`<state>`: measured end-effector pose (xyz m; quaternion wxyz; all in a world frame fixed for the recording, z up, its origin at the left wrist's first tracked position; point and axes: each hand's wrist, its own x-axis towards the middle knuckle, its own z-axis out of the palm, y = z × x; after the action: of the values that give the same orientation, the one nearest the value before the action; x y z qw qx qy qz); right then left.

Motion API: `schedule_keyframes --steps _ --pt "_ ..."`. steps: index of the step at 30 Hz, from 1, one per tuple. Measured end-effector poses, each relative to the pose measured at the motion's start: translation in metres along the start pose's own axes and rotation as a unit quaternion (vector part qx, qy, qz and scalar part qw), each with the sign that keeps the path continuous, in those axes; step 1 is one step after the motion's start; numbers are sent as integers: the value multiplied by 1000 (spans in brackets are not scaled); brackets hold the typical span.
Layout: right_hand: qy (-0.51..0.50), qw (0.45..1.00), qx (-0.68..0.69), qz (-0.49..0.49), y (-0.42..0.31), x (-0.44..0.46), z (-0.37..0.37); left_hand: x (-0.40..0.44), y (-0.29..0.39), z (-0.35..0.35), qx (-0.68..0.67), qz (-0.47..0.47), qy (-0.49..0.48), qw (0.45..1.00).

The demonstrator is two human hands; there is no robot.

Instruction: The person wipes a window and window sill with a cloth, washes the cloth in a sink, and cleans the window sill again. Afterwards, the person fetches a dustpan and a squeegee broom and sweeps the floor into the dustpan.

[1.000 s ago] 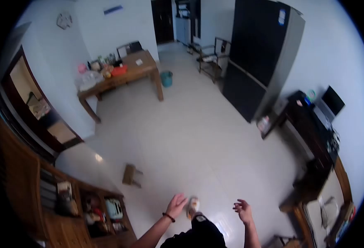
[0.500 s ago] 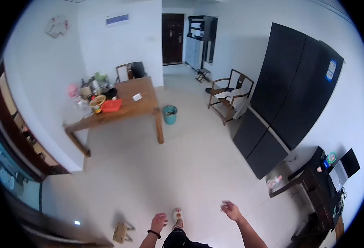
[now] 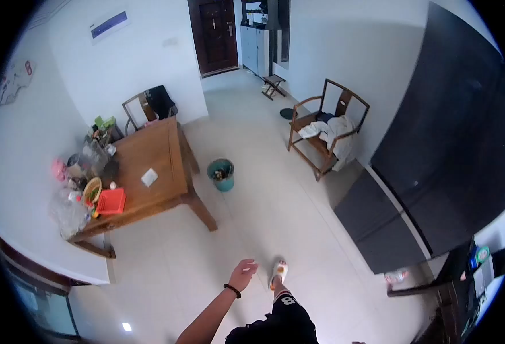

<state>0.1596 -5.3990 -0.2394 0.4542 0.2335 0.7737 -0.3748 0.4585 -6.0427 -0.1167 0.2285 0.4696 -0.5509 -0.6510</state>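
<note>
My left hand (image 3: 244,274), with a dark beaded bracelet (image 3: 233,290) at its wrist, hangs over the tiled floor in front of my body. Its fingers are loosely bent and apart, with nothing in them. Just to its right, one foot in a white clog (image 3: 278,272) is stepping forward, below dark shorts (image 3: 290,321). My right hand is out of the picture; only a tiny blurred bit shows at the bottom edge, too small to make out.
A wooden table (image 3: 143,155) at left bears a red basket (image 3: 111,202), a white square item (image 3: 149,178) and bags. Beyond stands a teal bin (image 3: 221,175). Right are a wooden armchair (image 3: 315,143) with clothes, a dark refrigerator (image 3: 447,137) and a dark desk (image 3: 447,298).
The view has moved forward, so table, bin and refrigerator look nearer. My right hand has dropped out of view, and the small wooden stool at the bottom left is gone from sight.
</note>
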Motion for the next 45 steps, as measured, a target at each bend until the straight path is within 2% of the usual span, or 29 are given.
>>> schedule_keyframes --steps 1,3,4,5,6,8,9,11,12,13,16,18,20,21,22,23,24,25,28,33,35,37,39,40,41,42,43,44,45 --pt "-21 999 2 -33 -61 44 45 44 15 -3 3 -81 26 996" --pt "-193 978 40 -60 -166 220 128 114 39 -17 22 -113 50 992" --pt "-123 990 -46 -50 -240 247 206 149 53 -26 -3 -133 43 990" --pt "-130 974 -107 -151 -348 189 290 176 69 -28 -37 -155 37 987" --pt "-159 886 -240 -364 -419 213 350 200 101 -35 -21 -127 42 991" --pt "-247 892 -189 -328 -609 122 483 261 148 -60 -8 -77 68 995" --pt "-201 814 -335 -429 -700 58 538 292 167 -73 -14 -58 90 994" --pt "-399 759 -198 -475 -823 43 639 367 184 -99 -36 -60 150 986" --pt "-366 709 -254 -547 -884 5 675 403 193 -111 -39 -66 178 981" --pt "-390 697 -223 -559 -934 -23 703 441 193 -118 -46 -72 185 979" --pt "-389 721 -189 -541 -1042 -25 772 572 178 -145 -119 -134 205 962" --pt "-306 794 -240 -468 -1078 62 786 668 196 -158 -109 -184 182 960" --pt "-193 798 -380 -426 -1079 181 766 750 224 -161 -114 -175 164 964" --pt "-199 881 -310 -297 -1071 196 748 797 256 -164 -123 -153 158 968" --pt "-184 913 -325 -161 -1074 198 729 838 282 -166 -115 -129 143 975" --pt "-165 674 -641 -328 -1051 297 691 879 330 -173 -99 -118 113 982" --pt "-195 851 -480 -87 -1036 312 663 912 370 -174 -81 -92 106 987" --pt "-152 914 -377 14 -1046 285 657 954 398 -180 -63 -61 101 991" --pt "-92 957 -262 78 -1099 251 686 1095 430 -210 -33 -16 100 994" --pt "-102 964 -237 58 -1303 316 880 1306 463 -263 -46 -88 177 979" --pt "-138 950 -279 -19 -1419 366 1000 1354 503 -286 -46 -171 183 967" --pt "-191 921 -312 -134 -1560 389 1137 1398 556 -318 -53 -140 205 967" --pt "-328 882 -240 -239 -1712 372 1283 1457 596 -360 -63 -94 237 965" --pt "-542 833 -8 -113 -1795 362 1353 1486 610 -389 -25 -53 276 959" --pt "-627 773 86 -28 -1864 343 1417 1507 615 -418 12 -20 318 948" --pt "-546 788 -62 -277 -1922 264 1470 1538 610 -462 -21 36 360 932" --pt "-367 767 -224 -476 -1979 180 1524 1575 607 -517 -42 63 415 907" --pt "-380 740 -227 -507 -2024 161 1568 1594 621 -573 106 94 475 868" --pt "-393 711 -229 -536 -2068 142 1612 1633 623 -649 92 223 520 820"
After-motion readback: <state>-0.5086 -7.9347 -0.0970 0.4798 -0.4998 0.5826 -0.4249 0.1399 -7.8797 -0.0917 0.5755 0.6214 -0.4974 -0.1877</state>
